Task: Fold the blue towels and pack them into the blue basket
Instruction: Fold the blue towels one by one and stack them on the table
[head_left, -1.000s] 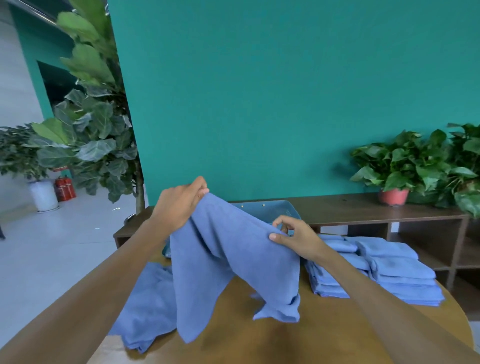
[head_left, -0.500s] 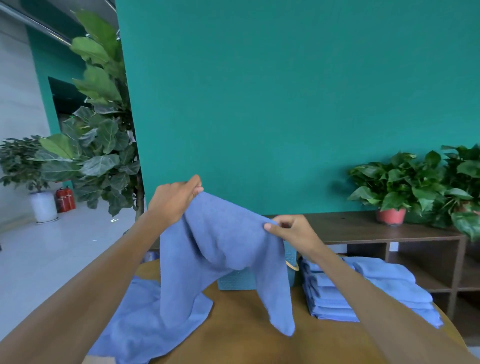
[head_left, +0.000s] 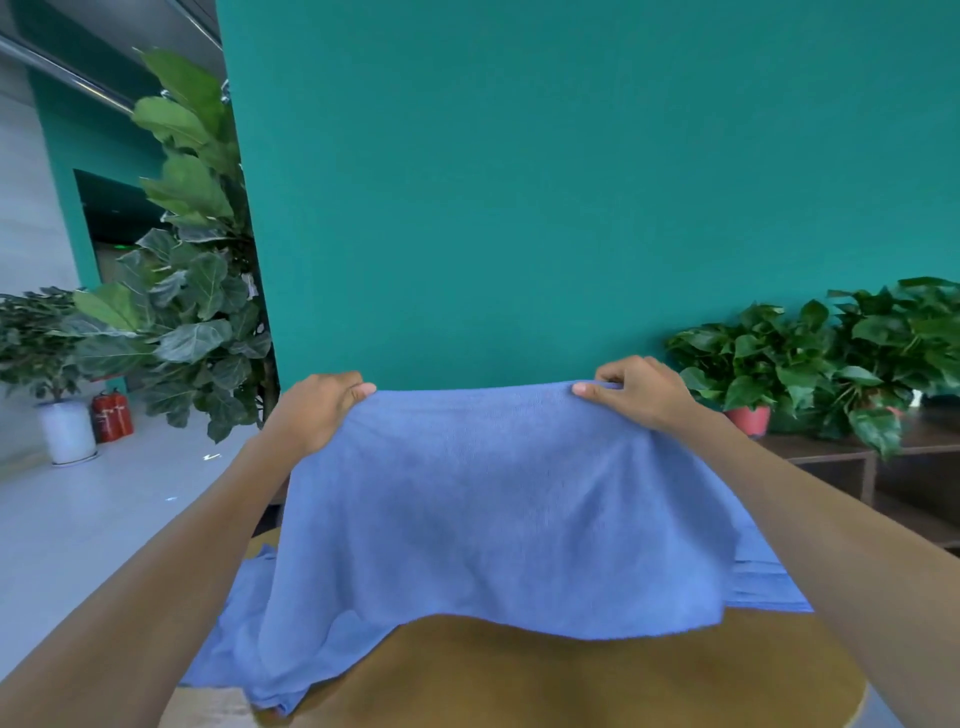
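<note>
A blue towel (head_left: 493, 509) hangs spread wide in the air above the round wooden table (head_left: 571, 675). My left hand (head_left: 317, 410) pinches its top left corner and my right hand (head_left: 639, 392) pinches its top right corner, so the top edge runs taut between them. The raised towel hides the blue basket. Under its lower right edge a sliver of the stack of folded blue towels (head_left: 763, 587) shows. Another loose blue towel (head_left: 228, 644) lies crumpled on the table at the left.
A teal wall stands close behind the table. A low wooden shelf (head_left: 831, 457) at the right carries potted plants (head_left: 753, 364). A tall leafy plant (head_left: 192, 260) rises at the left, with a white pot and red fire extinguishers (head_left: 111, 415) on the floor beyond.
My hands have moved apart and upward, stretching the towel out flat between them. The view has tilted up, and the basket and most of the folded stack are now hidden behind the towel.
</note>
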